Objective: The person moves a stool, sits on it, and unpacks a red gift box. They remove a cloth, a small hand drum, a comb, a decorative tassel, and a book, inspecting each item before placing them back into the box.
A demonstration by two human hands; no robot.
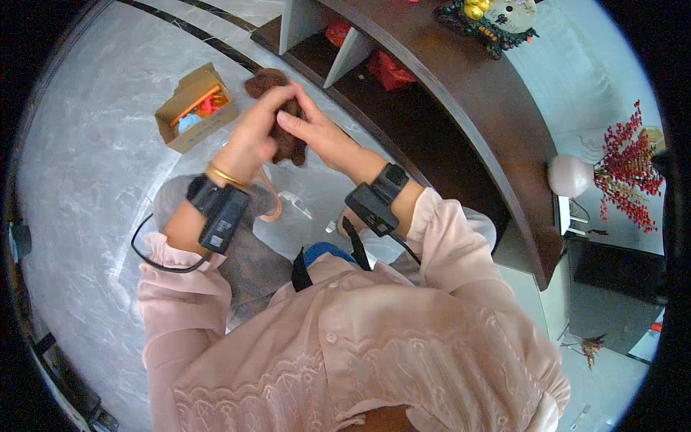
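Observation:
A brown plush item (264, 81), possibly a soft toy, is held between my two hands above the floor. My left hand (253, 127), with a gold bangle at the wrist, presses on its left side and looks slightly blurred. From the other side my right hand (324, 135) clasps it, with the thumb across its front. The fingertips of both hands meet over its upper part, so its middle is largely hidden. Left of my hands, an open cardboard box (208, 129) stands on the floor, holding an orange stick, a light blue item (189, 122) and red and orange small items.
A dark wood cabinet (486, 108) curves along the right, with red bags (390, 70) on its shelves. On its top are an ornament (494, 21) and a pale vase (571, 176) with red berry stems. White scraps (295, 204) lie on the marble floor (81, 162) near my feet.

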